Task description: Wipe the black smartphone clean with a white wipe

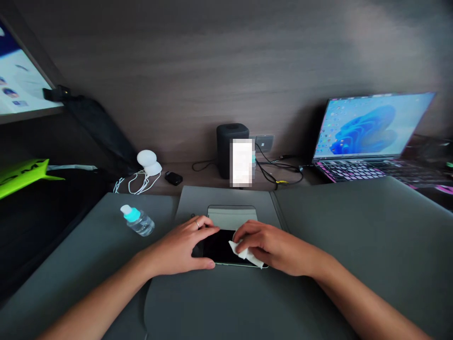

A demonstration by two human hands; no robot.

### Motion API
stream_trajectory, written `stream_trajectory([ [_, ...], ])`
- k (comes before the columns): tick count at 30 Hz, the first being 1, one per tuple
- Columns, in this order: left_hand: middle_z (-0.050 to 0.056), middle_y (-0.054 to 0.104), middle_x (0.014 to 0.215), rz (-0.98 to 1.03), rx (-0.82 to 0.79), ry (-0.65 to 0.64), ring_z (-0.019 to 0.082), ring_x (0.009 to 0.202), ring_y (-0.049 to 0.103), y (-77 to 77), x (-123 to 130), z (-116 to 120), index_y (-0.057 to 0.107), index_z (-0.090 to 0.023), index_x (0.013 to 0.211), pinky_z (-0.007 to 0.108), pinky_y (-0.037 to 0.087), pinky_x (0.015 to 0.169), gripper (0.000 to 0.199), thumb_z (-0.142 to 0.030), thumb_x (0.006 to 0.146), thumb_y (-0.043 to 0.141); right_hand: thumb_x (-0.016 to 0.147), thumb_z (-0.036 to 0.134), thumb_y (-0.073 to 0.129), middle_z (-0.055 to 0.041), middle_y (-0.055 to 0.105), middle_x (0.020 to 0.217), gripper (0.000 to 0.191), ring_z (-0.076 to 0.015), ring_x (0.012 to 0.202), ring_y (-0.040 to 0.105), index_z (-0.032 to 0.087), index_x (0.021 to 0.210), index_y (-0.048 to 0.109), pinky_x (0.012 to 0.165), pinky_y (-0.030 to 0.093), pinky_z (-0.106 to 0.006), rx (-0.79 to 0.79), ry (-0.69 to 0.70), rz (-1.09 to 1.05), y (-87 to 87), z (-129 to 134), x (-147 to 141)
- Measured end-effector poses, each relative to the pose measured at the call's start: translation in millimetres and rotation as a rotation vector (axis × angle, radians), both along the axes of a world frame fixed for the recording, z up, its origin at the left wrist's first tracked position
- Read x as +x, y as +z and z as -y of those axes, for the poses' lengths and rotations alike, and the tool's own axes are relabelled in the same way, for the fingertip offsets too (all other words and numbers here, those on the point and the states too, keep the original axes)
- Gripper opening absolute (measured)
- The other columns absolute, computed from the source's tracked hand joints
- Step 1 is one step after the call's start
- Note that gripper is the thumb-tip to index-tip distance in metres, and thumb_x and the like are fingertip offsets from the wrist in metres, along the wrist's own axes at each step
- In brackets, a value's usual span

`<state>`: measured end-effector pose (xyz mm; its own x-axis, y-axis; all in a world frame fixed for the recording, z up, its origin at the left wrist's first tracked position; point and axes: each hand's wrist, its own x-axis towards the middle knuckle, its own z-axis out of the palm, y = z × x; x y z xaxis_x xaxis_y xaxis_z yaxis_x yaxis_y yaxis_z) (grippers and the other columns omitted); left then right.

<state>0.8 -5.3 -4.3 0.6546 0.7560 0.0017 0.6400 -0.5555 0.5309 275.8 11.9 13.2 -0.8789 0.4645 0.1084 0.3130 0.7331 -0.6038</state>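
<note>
A dark-screened smartphone [220,245] lies flat and crosswise in front of me. My left hand [182,245] grips its left end, thumb along the near edge and fingers at the far edge; a ring is on one finger. Bunched in the fingers of my right hand [264,243] is a white tissue or cloth [244,251], pressed on the right part of the screen. That hand covers some of the phone's right end. Just beyond the phone lies a pale, flat rectangular piece [231,217] with a dark outline. A small clear spray bottle [138,222] of liquid leans over to the left.
Grey mats [354,245] cover the desk. Behind stand a black speaker [222,151], a blurred-out white rectangle [241,163], cables [271,170], a white device [148,163] with a cord and a small black item [173,178]. An open laptop [361,132] is at right, another screen [21,80] at left.
</note>
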Motion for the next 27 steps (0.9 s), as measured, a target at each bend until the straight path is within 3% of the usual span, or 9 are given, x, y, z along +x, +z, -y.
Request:
stream_trajectory([
  [4, 0.006, 0.052, 0.132, 0.010, 0.006, -0.005, 0.029, 0.117, 0.055, 1.0, 0.7, 0.4, 0.048, -0.033, 0.140, 0.042, 0.046, 0.100, 0.061, -0.037, 0.082, 0.069, 0.088, -0.002, 0.049, -0.0093, 0.061, 0.122, 0.039, -0.0198, 0.116, 0.056, 0.018, 0.114, 0.068, 0.099, 0.046, -0.037, 0.012, 0.036, -0.024, 0.5, 4.2, -3.8],
  [12, 0.005, 0.052, 0.133, 0.025, -0.003, 0.002, 0.030, 0.118, 0.054, -2.2, -0.1, -0.1, 0.049, -0.035, 0.140, 0.042, 0.046, 0.099, 0.062, -0.037, 0.082, 0.071, 0.093, 0.005, 0.048, -0.0102, 0.060, 0.124, 0.033, -0.0200, 0.117, 0.055, 0.018, 0.118, 0.066, 0.101, 0.046, -0.037, 0.035, 0.026, -0.030, -2.3, 7.8, -10.8],
  [27, 0.007, 0.051, 0.133, 0.032, 0.016, -0.007, 0.030, 0.118, 0.054, -2.8, 0.2, 0.7, 0.047, -0.034, 0.141, 0.043, 0.046, 0.100, 0.064, -0.036, 0.082, 0.071, 0.092, 0.003, 0.049, -0.0094, 0.063, 0.118, 0.031, -0.0194, 0.111, 0.059, 0.018, 0.111, 0.069, 0.096, 0.049, -0.036, 0.062, -0.002, -0.030, -4.8, 5.6, -11.7],
])
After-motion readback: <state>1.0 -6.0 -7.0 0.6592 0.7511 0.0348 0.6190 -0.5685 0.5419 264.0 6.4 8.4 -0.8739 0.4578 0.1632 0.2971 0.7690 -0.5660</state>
